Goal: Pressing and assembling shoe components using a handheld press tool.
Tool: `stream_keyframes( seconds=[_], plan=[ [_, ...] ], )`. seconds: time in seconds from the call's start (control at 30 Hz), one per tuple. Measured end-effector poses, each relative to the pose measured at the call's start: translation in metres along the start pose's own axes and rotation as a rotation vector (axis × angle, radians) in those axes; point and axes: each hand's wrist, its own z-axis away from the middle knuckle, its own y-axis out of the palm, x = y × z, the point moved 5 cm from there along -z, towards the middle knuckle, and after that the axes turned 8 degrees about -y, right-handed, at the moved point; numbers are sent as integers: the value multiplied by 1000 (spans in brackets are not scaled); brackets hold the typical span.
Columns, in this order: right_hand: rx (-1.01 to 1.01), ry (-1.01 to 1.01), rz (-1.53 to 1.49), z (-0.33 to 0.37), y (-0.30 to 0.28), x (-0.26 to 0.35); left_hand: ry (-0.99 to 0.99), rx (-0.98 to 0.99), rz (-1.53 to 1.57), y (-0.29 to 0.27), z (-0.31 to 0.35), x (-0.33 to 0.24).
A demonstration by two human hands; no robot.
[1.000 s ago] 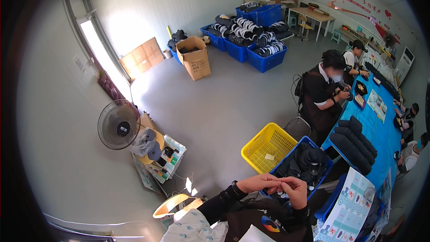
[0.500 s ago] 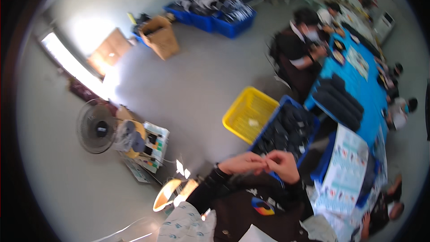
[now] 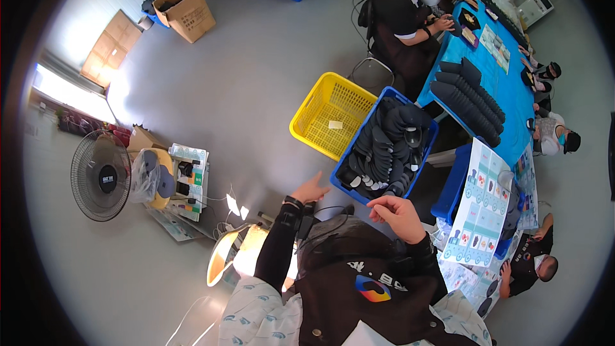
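Dark curved pieces (image 3: pixel 383 144) lay heaped in the blue crate (image 3: pixel 430 140), against the yellow basket (image 3: pixel 318 122). Nearby, the hands, together a second earlier, had parted: the left hand (image 3: pixel 310 191) with fingers spread, the right hand (image 3: pixel 400 215) curled, whether pinching anything I couldn't tell.

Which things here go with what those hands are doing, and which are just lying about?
Seemingly part of the work:
blue crate, nearest both hands
dark pieces piled inside it
left hand, apparently empty
right hand, fingers curled, contents unclear

Seemingly just lying about:
yellow basket, beside the crate
fan, far left
cardboard box, farther off
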Motion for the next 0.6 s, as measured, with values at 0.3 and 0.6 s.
stream_keyframes(
  seconds=[0.3, 0.6],
  plan=[
    [-61, -28, 19, 2, -2, 4, 42, 77, 123, 10, 10, -41],
    [-36, -63, 32, -8, 4, 13, 3, 72, 327, -13, 20, 39]
  ],
)
